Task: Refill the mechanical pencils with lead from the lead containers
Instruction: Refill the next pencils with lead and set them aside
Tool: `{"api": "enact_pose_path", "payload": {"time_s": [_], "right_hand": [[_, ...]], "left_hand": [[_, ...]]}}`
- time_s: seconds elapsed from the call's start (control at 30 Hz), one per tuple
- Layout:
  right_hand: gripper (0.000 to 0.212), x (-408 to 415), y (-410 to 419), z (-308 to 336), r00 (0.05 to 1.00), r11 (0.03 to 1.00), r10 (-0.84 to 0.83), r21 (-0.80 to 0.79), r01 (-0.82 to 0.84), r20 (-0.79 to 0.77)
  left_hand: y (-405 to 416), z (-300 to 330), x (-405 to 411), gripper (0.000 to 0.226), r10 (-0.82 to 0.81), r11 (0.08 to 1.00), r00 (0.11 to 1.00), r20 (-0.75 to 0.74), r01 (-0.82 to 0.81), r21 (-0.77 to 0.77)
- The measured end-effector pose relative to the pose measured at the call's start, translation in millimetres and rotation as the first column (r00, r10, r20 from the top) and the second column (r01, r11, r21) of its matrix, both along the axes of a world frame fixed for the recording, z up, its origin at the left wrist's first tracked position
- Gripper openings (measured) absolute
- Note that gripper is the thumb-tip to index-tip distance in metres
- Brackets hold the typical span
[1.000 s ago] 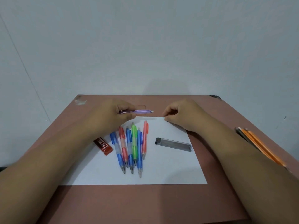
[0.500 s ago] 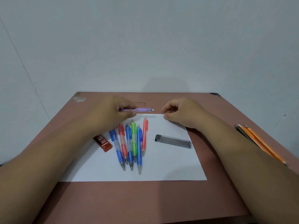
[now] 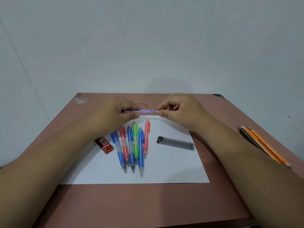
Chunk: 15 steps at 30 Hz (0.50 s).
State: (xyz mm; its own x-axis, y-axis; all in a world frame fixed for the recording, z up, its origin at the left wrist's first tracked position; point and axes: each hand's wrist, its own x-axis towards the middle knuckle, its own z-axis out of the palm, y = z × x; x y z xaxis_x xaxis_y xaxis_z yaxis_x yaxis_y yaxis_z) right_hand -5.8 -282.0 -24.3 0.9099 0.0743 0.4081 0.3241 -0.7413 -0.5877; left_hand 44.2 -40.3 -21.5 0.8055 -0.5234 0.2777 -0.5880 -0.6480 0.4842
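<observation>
Head view. A purple pencil (image 3: 143,111), translucent and slim, is held level above the far edge of a white sheet of paper (image 3: 164,167); a small white eraser cap (image 3: 156,111) is seen at its right end. Six more pencils (image 3: 133,145) are laid side by side on the paper with tips toward the viewer: three blue, two red or coral, one green, each with a clear grip section. A red lead box (image 3: 104,145) marked 2B is placed at the paper's left edge, partly on the table (image 3: 148,204). A clear lead case (image 3: 175,143) with a dark cap is laid flat on the paper, to the right of the row and apart from it.

The near half of the paper and the table strip in front of it are unoccupied. Orange and dark wooden pencils (image 3: 263,145) are lying near the table's right edge, partly hidden by the right forearm.

The left hand (image 3: 113,112) is curled round the purple pencil's left half, thumb below. The right hand (image 3: 182,109) is raised, with thumb and forefinger closed on the eraser cap; whether the cap is seated or already loosened cannot be told. Both forearms are extended forward from the lower corners.
</observation>
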Motion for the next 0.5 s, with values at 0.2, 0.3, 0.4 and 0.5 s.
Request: {"api": "enact_pose_path", "payload": {"time_s": [0.2,0.3,0.4,0.5], "right_hand": [[0.005,1,-1,-1,1.0,1.0,0.003,0.027,-0.004,0.022],[0.005,3,-4,1,0.999,0.995,-0.041,0.093,0.039,0.024],[0.004,5,-15,2,0.995,0.972,-0.1,0.212,0.103,-0.025],[0.005,9,-28,0,0.982,0.96,-0.17,0.211,0.184,-0.084]], "left_hand": [[-2,2,-3,0.032,0.019,1.0,1.0,0.011,-0.019,0.016],[-2,2,-4,0.032,0.052,0.999,0.998,0.029,-0.052,0.005],[0,1,-1,0.039,0.106,0.993,0.994,0.023,-0.104,-0.059],[2,1,1,0.043,0.124,0.989,0.992,0.039,-0.12,-0.084]]}}
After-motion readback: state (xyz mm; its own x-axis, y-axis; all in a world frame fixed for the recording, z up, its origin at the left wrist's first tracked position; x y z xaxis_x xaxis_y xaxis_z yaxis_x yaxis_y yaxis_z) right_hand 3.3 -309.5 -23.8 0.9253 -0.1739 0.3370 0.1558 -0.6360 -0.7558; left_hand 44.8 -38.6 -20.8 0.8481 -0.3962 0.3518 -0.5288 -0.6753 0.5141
